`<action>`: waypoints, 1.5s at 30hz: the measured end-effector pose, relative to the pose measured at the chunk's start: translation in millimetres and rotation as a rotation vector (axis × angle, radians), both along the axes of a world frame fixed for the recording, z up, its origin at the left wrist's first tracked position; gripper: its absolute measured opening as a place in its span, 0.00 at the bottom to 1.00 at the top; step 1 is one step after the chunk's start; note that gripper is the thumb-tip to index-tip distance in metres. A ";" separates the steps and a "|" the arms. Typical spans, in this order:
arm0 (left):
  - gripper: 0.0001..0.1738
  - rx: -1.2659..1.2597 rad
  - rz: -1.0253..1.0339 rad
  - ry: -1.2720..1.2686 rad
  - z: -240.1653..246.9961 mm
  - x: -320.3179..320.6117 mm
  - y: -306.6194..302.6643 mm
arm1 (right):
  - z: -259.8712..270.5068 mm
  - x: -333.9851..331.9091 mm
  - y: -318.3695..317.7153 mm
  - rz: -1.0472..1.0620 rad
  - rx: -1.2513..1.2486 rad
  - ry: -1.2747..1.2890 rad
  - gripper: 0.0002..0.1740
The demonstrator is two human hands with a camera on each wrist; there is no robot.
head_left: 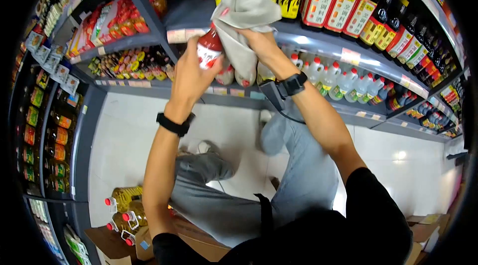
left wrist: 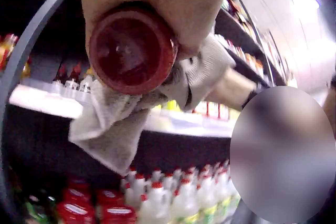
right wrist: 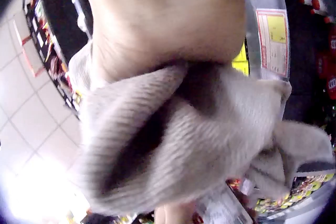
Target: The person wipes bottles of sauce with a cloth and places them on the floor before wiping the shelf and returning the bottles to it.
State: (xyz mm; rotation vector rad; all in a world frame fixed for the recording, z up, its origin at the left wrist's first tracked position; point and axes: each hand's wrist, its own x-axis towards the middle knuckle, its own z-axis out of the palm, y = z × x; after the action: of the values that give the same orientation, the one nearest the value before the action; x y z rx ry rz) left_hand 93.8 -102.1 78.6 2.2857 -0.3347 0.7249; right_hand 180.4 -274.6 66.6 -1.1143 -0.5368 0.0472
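Observation:
My left hand (head_left: 191,78) grips a red sauce bottle (head_left: 209,48) with a white-and-red label round its body. In the left wrist view the bottle's round base (left wrist: 132,50) faces the camera. A grey-beige cloth (head_left: 238,41) hangs in folds from my right hand (head_left: 264,48), which holds it against the bottle's upper part. The cloth covers most of the right fingers and the bottle's top. Close up in the right wrist view, the bunched cloth (right wrist: 173,129) drapes below the right hand (right wrist: 168,24).
Behind the hands a shelf (head_left: 191,16) bears dark bottles with yellow and red labels (head_left: 318,1). White jugs with red caps (head_left: 343,83) line the lower shelf. Oil jugs (head_left: 127,205) stand in a cardboard box (head_left: 107,240) at lower left. Another person's leg (head_left: 204,165) shows near the shelf.

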 end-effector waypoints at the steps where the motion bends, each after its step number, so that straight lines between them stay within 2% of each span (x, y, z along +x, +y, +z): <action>1: 0.33 0.081 0.012 -0.041 5.8 -4.3 -5.1 | 2.5 -8.2 10.7 -0.231 -0.067 -0.080 0.24; 2: 0.33 0.126 0.010 -0.107 0.1 3.0 -3.9 | 3.7 -10.0 17.8 -0.463 -0.131 -0.173 0.24; 4: 0.33 0.199 0.030 -0.168 -3.5 3.6 0.4 | -2.8 2.7 23.1 -0.433 -0.049 -0.157 0.22; 6: 0.33 0.230 0.022 -0.118 -4.5 8.4 1.6 | -10.0 8.1 14.7 -0.273 -0.056 -0.051 0.22; 8: 0.33 0.252 0.007 -0.041 -9.7 5.6 -1.9 | -13.4 13.5 8.7 -0.243 -0.052 0.054 0.22; 10: 0.32 0.058 -0.158 0.103 -8.8 10.9 -1.9 | -7.7 14.8 -0.9 -0.012 0.061 0.139 0.22; 11: 0.31 -0.020 -0.258 0.137 -12.9 11.9 -3.5 | -5.2 12.6 -6.5 0.034 0.049 0.178 0.23; 12: 0.31 -0.022 -0.260 0.145 -18.2 11.8 -3.9 | -8.7 18.0 -16.4 0.032 0.049 0.186 0.23; 14: 0.28 -0.732 -0.647 0.737 -31.9 13.5 -5.0 | -10.4 28.7 -32.3 0.291 0.052 0.200 0.22; 15: 0.28 -0.916 -0.946 0.899 -42.8 22.5 2.3 | -16.5 31.3 -31.1 0.242 0.085 0.191 0.22; 16: 0.28 -0.925 -0.937 0.905 -41.3 24.6 2.2 | -15.1 30.7 -26.9 0.247 0.085 0.203 0.22; 18: 0.29 -0.714 -0.668 0.814 -33.9 26.4 -2.1 | -2.6 24.8 -19.0 0.041 -0.005 0.215 0.21; 19: 0.30 -0.428 -0.469 0.478 -37.5 30.4 -9.7 | 9.8 9.9 -11.9 -0.086 -0.063 0.256 0.21; 20: 0.32 -0.188 -0.282 0.239 -39.5 33.5 -14.1 | -1.4 16.0 -0.8 -0.198 -0.071 0.128 0.23; 22: 0.31 0.221 -0.004 0.148 -49.4 34.0 -19.9 | -19.1 17.8 12.5 -0.496 -0.190 -0.080 0.23; 24: 0.33 0.238 0.024 0.209 -53.3 29.4 -24.4 | -28.3 16.7 11.3 -0.518 -0.278 -0.072 0.24; 26: 0.35 0.267 0.061 0.256 -53.1 29.8 -24.5 | -23.1 14.5 9.8 -0.329 -0.116 -0.059 0.26; 28: 0.34 0.209 0.022 0.078 -56.0 27.6 -22.9 | -16.4 4.7 3.2 -0.291 -0.115 -0.002 0.28; 29: 0.34 0.217 0.023 0.076 -47.4 26.6 -20.5 | -10.5 -2.0 1.2 -0.245 -0.176 0.031 0.22; 30: 0.32 0.087 -0.077 0.209 -35.0 23.8 -14.9 | -7.1 -4.0 -0.2 -0.194 -0.234 0.060 0.16; 31: 0.30 -0.039 -0.172 0.334 -23.7 22.1 -9.5 | -24.0 20.7 0.1 -0.210 -0.109 -0.113 0.29; 32: 0.30 -0.017 -0.163 0.318 -19.1 23.5 -4.8 | -18.0 22.8 -3.1 -0.207 -0.086 -0.129 0.29; 34: 0.26 -0.290 -0.379 0.363 -19.1 26.0 3.7 | -7.0 18.5 -16.4 -0.026 -0.082 0.091 0.30; 36: 0.27 -0.618 -0.543 0.519 -21.9 27.7 12.8 | 1.6 17.5 -23.3 0.036 -0.044 0.101 0.29; 38: 0.27 -0.820 -0.570 0.643 -10.7 24.0 13.6 | 5.0 14.6 -25.2 0.148 0.113 0.245 0.29; 39: 0.27 -0.809 -0.569 0.637 -7.1 24.9 12.8 | 6.6 11.9 -25.6 0.141 0.139 0.295 0.28; 40: 0.27 -0.705 -0.474 0.571 -4.3 25.8 10.0 | 6.5 9.9 -24.8 0.142 0.146 0.287 0.28; 41: 0.26 -0.604 -0.381 0.505 -2.3 26.8 5.0 | 2.9 8.8 -24.2 0.110 0.034 0.289 0.28; 42: 0.28 -0.224 -0.304 0.255 -2.7 25.0 -3.8 | -2.9 8.3 -23.8 0.071 -0.078 0.292 0.27; 43: 0.30 -0.106 -0.270 0.193 -7.2 22.5 -10.7 | -14.2 9.6 -15.6 -0.045 -0.192 0.060 0.29; 44: 0.31 0.008 -0.238 0.132 -15.0 22.7 -14.7 | -17.5 9.0 -5.5 -0.155 -0.145 -0.097 0.31; 45: 0.33 -0.026 -0.278 0.160 -24.4 27.7 -14.7 | -18.4 8.6 -5.2 -0.156 -0.107 0.043 0.33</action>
State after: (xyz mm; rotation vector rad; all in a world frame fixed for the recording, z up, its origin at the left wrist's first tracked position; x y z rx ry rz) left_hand 121.5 -116.8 54.2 2.1973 -0.5504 0.4008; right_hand 189.0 -279.8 48.1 -1.2544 -0.4119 -0.0358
